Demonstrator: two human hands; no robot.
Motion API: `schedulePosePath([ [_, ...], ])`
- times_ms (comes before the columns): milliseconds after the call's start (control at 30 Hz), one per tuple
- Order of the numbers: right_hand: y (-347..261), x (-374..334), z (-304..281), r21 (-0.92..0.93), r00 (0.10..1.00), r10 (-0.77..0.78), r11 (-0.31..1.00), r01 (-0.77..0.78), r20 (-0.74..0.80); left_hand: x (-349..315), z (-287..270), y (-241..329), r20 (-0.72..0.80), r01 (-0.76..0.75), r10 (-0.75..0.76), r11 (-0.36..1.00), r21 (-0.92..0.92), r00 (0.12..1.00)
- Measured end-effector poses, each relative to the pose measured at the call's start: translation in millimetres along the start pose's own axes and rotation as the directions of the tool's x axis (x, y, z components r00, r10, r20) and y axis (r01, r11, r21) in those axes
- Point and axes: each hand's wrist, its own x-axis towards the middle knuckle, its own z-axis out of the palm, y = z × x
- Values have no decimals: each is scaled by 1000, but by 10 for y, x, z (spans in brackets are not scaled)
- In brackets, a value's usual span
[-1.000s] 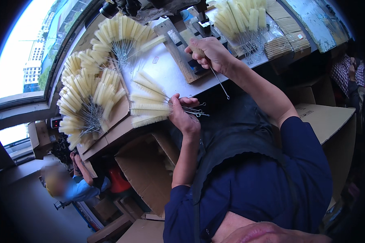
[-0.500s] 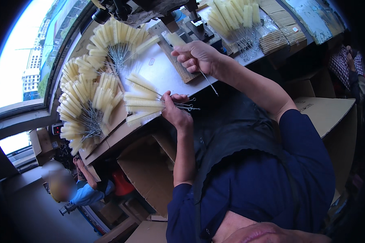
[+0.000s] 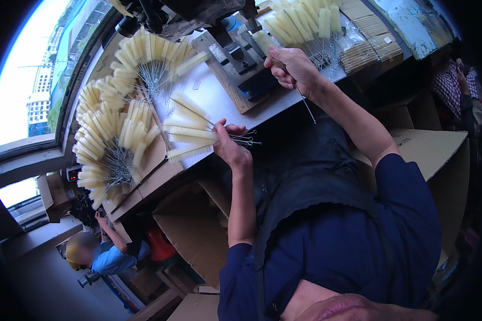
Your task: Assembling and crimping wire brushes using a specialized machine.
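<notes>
My left hand (image 3: 233, 145) is closed around the wire stems of several bottle brushes (image 3: 190, 132), whose cream bristle heads fan out to the left over the table edge. Their looped wire ends poke out on the right side of the fist. My right hand (image 3: 295, 70) grips a single bottle brush (image 3: 262, 40) just below its bristles. Its twisted wire stem points down toward my lap. Left of that hand stands the metal fixture (image 3: 240, 60) of a bench press, apart from the brush.
Piles of brushes lie on the left (image 3: 110, 134), at the back (image 3: 152, 56) and at the back right (image 3: 305, 24) of the white table (image 3: 198, 88). Flattened cardboard (image 3: 367, 51) is stacked right. An open carton (image 3: 190, 224) stands below. Another person (image 3: 112, 257) works at lower left.
My right hand has moved to the right and slightly away from me with its brush, uncovering the press fixture. My left hand has barely shifted and still holds its bunch.
</notes>
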Motion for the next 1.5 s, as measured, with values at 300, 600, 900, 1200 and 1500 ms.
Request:
schedulePosePath([
  [300,-173,110,-19,48,998,56,997,-56,3,-4,53,-29,9,17,-17,999,51,1000],
  [600,-351,204,-338,-203,999,-39,978,34,-20,-46,92,8,104,29,-19,995,-95,994],
  [900,-47,14,-195,-776,717,-688,388,497,115,-209,298,18,173,-18,18,1000,-7,985],
  [1200,510,68,503,-419,962,-223,867,270,158,-527,424,-72,346,142,-137,990,11,928],
  [1500,316,193,487,-74,995,-58,995,64,78,-552,163,267,45,-100,104,991,-88,994],
])
